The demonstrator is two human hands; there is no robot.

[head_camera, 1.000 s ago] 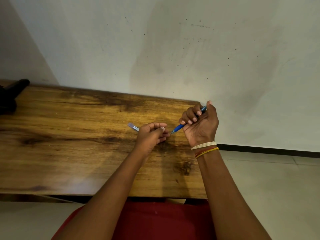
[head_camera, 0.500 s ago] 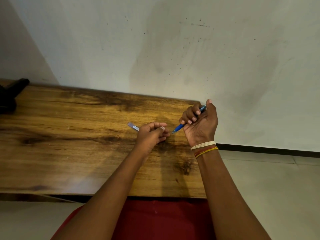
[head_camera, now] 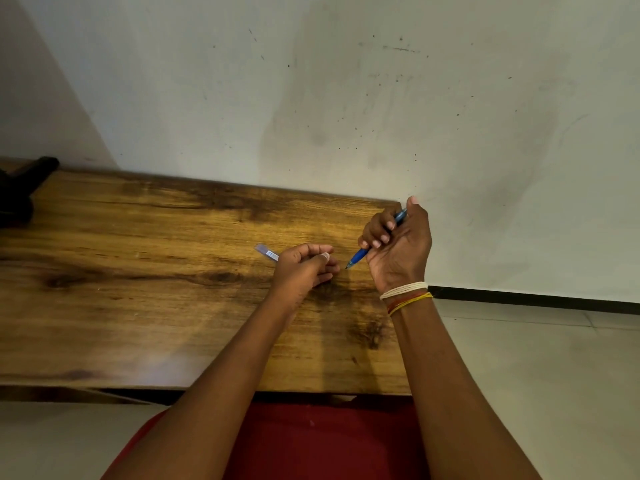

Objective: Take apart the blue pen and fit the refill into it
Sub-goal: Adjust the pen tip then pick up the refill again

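My right hand (head_camera: pixel 398 247) is closed around the blue pen (head_camera: pixel 360 254) above the wooden table's right end. The pen slants, with its tip pointing down-left and its rear end poking out by my thumb. My left hand (head_camera: pixel 303 268) is curled just left of the tip, a small gap apart. A pale, translucent blue pen part (head_camera: pixel 266 252) sticks out from the far side of that fist toward the upper left. The rest of the part is hidden by my fingers.
The wooden table (head_camera: pixel 156 289) stands against a white wall, and its right edge lies under my right hand. A black object (head_camera: pixel 20 192) sits at the far left corner. Tiled floor lies to the right, and red clothing shows below the near edge.
My right hand has risen very slightly with the pen. The left hand and the pale part have stayed in place.
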